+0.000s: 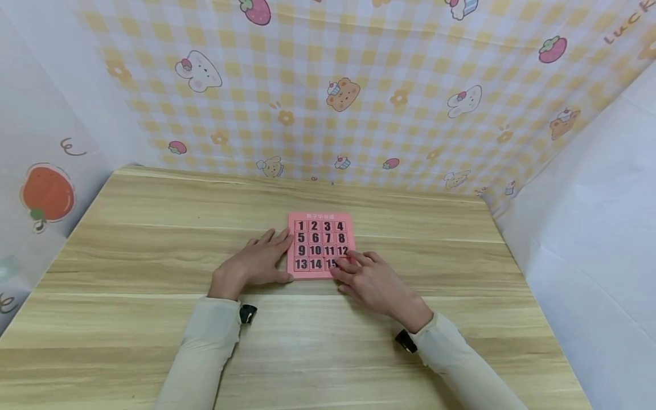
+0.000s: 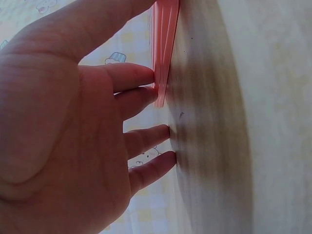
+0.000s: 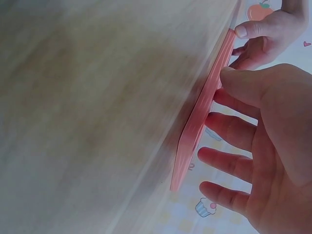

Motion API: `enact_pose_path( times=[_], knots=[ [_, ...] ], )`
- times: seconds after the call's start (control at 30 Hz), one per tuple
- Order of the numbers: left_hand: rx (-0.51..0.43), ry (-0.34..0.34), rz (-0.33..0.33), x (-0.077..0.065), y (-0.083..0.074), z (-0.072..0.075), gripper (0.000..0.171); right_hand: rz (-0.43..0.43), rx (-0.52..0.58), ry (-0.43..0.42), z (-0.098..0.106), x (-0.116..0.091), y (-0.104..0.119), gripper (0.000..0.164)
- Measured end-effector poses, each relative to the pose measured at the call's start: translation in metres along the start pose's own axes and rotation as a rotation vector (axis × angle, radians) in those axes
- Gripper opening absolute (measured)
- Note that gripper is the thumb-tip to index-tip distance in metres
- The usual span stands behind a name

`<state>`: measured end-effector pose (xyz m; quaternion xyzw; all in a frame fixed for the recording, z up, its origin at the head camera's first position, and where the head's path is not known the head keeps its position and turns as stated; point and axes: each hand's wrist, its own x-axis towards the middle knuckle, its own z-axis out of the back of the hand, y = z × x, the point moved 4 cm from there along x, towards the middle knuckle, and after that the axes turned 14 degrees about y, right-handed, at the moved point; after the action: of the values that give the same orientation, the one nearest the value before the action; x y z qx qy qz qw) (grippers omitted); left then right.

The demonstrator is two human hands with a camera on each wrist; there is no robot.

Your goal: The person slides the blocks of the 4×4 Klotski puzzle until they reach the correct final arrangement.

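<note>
A pink number slide puzzle [image 1: 322, 244] lies flat on the wooden table, its visible tiles running in rows from 1 to 15. The lower right corner is partly hidden by fingers. My left hand [image 1: 258, 262] rests along the puzzle's left side, with fingers spread and the thumb at the lower left corner. In the left wrist view, two fingertips touch the pink edge [image 2: 165, 39] while two others reach past it. My right hand [image 1: 376, 287] has its fingertips over the lower right tiles, near 12 and 15. Its fingers [image 3: 229, 163] are loosely extended in the right wrist view.
The wooden table [image 1: 318, 353] stretches around the puzzle on all sides. Behind it hangs a yellow checked cloth [image 1: 307, 85] with cartoon prints. White sheets [image 1: 589, 228] border the table at left and right. A black wrist strap part shows at each sleeve.
</note>
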<state>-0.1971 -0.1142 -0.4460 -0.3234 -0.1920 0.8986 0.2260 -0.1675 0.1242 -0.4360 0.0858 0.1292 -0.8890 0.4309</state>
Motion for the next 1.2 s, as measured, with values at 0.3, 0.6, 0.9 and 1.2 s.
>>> enact_pose_path(
  times=[0.3,0.6,0.9,1.2],
  knots=[
    [-0.006,0.009,0.015,0.0,0.003,0.0,0.094,0.008,-0.017,0.005,-0.001,0.005,0.002,0.041],
    [-0.019,0.002,0.01,0.0,0.005,-0.002,0.094,0.004,-0.031,0.006,-0.003,0.007,0.003,0.041],
    [-0.006,-0.001,-0.012,0.008,-0.001,0.0,0.094,0.006,-0.009,-0.003,-0.003,0.006,-0.002,0.039],
    [-0.017,0.005,-0.008,0.013,-0.001,-0.001,0.095,0.012,0.055,-0.025,-0.001,0.006,-0.006,0.037]
  ],
)
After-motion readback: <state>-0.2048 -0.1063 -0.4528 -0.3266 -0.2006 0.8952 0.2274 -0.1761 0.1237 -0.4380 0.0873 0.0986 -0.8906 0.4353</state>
